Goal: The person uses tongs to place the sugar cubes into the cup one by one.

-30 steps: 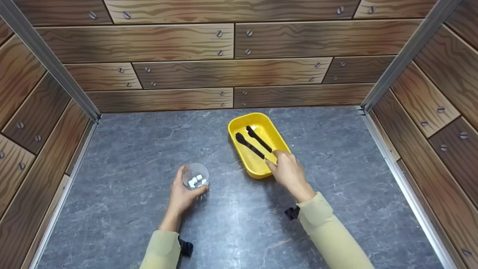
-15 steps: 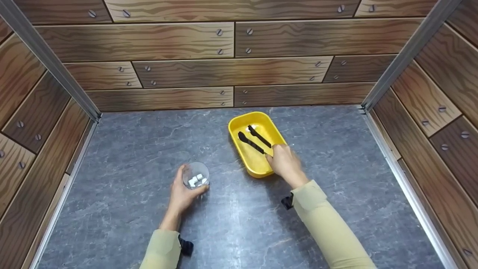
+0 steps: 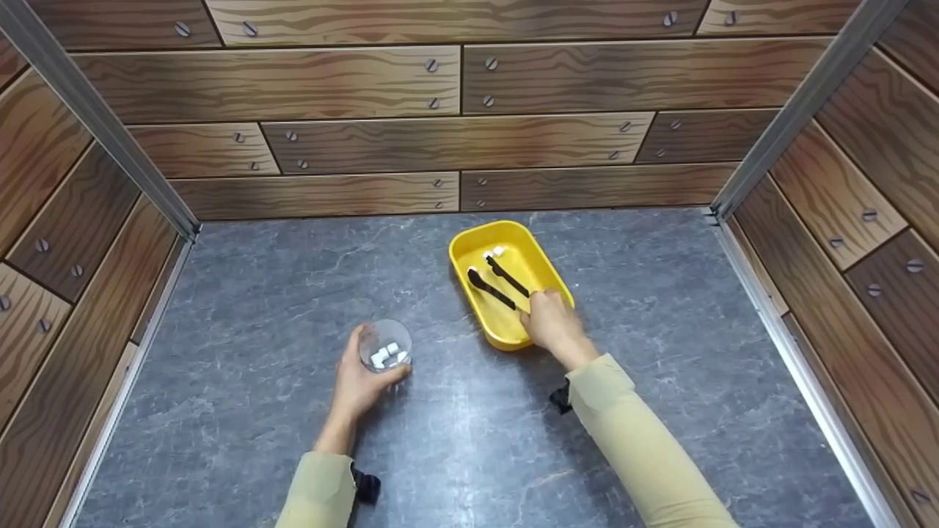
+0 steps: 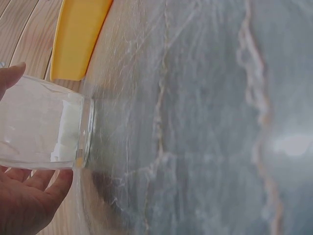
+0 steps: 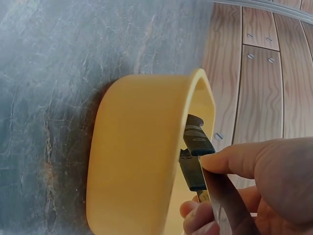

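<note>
Tongs (image 3: 508, 276) in the tray (image 3: 508, 326) are finger-pinched by the right hand (image 3: 555, 326), a glass (image 3: 375, 339) left of it clasped by the left hand (image 3: 359, 381) — cubes (image 3: 499, 251), nipped askew, could be dropped.

We see a grey-blue worktop (image 3: 242, 367) with pale marbled veins and a bright glare near its middle. We have plank-patterned walls around it: back wall (image 3: 352, 81), left wall (image 3: 81, 213) and right wall (image 3: 873, 169), dotted with slotted screws (image 3: 432, 65). Metal posts (image 3: 796, 106) line both rear corners; metal strips (image 3: 795, 374) edge the sides.
</note>
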{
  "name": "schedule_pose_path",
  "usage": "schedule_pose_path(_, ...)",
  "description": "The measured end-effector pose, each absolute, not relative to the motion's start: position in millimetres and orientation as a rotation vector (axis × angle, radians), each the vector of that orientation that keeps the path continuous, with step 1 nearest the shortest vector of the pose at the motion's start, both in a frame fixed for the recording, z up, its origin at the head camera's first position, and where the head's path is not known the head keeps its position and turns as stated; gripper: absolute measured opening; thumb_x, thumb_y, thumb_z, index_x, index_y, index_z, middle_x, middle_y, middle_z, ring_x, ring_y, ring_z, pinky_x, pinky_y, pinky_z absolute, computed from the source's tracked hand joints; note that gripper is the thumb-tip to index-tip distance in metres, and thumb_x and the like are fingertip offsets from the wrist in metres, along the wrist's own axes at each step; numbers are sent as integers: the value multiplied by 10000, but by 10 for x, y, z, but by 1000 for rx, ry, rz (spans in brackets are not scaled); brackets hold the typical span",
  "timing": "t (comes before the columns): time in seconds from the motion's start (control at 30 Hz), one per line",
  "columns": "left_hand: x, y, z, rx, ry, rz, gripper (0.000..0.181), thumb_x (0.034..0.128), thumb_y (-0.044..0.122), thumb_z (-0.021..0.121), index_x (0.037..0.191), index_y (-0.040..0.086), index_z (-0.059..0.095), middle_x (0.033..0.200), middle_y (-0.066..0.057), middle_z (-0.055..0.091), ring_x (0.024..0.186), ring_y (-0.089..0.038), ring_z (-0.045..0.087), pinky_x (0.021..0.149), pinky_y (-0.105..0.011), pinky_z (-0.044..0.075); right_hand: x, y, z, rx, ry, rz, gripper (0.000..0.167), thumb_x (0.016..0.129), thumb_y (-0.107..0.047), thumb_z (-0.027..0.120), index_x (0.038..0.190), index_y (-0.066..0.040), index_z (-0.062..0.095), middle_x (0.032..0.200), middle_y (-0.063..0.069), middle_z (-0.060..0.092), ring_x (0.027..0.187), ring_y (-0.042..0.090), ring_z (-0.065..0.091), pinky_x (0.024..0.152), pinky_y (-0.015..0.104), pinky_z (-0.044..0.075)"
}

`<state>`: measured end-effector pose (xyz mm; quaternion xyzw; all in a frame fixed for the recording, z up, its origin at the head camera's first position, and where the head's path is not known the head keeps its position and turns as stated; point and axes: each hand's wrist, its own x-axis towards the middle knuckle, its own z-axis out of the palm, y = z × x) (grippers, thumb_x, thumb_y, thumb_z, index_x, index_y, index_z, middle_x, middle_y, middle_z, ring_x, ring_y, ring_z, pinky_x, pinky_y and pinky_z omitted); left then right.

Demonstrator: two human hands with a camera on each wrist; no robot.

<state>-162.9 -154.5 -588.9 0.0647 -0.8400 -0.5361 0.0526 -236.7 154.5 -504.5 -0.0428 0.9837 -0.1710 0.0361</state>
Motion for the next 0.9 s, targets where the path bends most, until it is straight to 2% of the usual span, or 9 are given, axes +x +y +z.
schedule_pose_path(0.3, -1622, -1545, -5896, 203, -2558, -1609, 1016, 651, 263, 915, 1468, 33, 357, 1429, -239, 455, 1301, -409, 436, 1063, -531, 367, -2427, 1497, -5103, -134, 2966, -513, 241, 934, -168, 630, 967, 70, 642, 957, 214, 574, 760, 328, 587, 697, 472, 541)
schedule_pose_path(0.57, -1628, -1544, -5887, 184, -2545, -1611, 1011, 649, 258, 918, 1464, 29, 364, 1420, -236, 464, 1296, -411, 440, 1054, -533, 373, -2479, 1470, -5129, -148, 2960, -462, 257, 959, -204, 611, 985, 47, 660, 951, 203, 579, 783, 332, 589, 724, 478, 538)
schedule_pose_path(0.7, -1627, -1538, -5887, 175, -2538, -1630, 1018, 653, 250, 918, 1468, 22, 353, 1425, -244, 453, 1303, -416, 430, 1054, -538, 370, -2499, 1473, -5133, -161, 2990, -424, 301, 964, -269, 621, 1056, 14, 668, 959, 216, 642, 835, 381, 628, 731, 509, 532)
schedule_pose_path(0.9, -1627, -1536, -5887, 187, -2544, -1626, 1020, 653, 250, 917, 1471, 27, 349, 1437, -244, 441, 1311, -416, 422, 1062, -538, 364, -2507, 1483, -5160, -183, 3016, -414, 388, 986, -307, 594, 1245, -21, 631, 1056, 230, 678, 902, 411, 647, 768, 526, 534)
